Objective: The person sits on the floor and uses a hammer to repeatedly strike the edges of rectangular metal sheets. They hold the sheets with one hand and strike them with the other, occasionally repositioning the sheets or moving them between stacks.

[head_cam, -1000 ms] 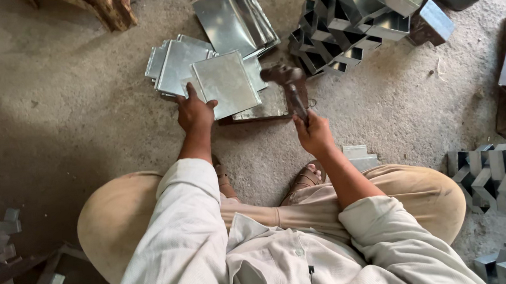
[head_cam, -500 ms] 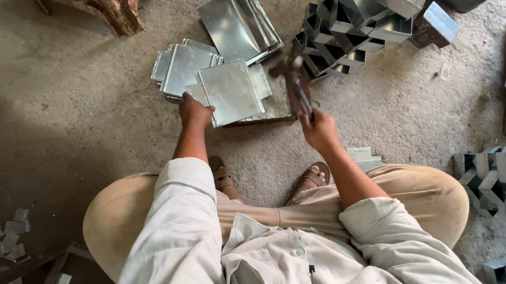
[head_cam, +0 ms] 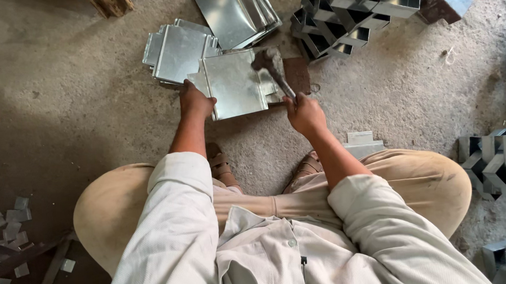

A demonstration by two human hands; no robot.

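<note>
Hammer (head_cam: 272,68) now down on sheet (head_cam: 235,84) (was raised).

Off-white rolled-sleeve shirt (head_cam: 260,258); tan trousers (head_cam: 419,178); brown sandals (head_cam: 222,167).

The left hand (head_cam: 197,102) grips the near-left edge of a flat, shiny grey sheet-metal plate (head_cam: 235,84) lying on the rough concrete floor (head_cam: 68,95). The right hand (head_cam: 304,113) is closed round the handle of a dark metal hammer (head_cam: 275,70), whose head lies over the plate. Folded sheet-metal boxes (head_cam: 350,13) are stacked beyond
</note>
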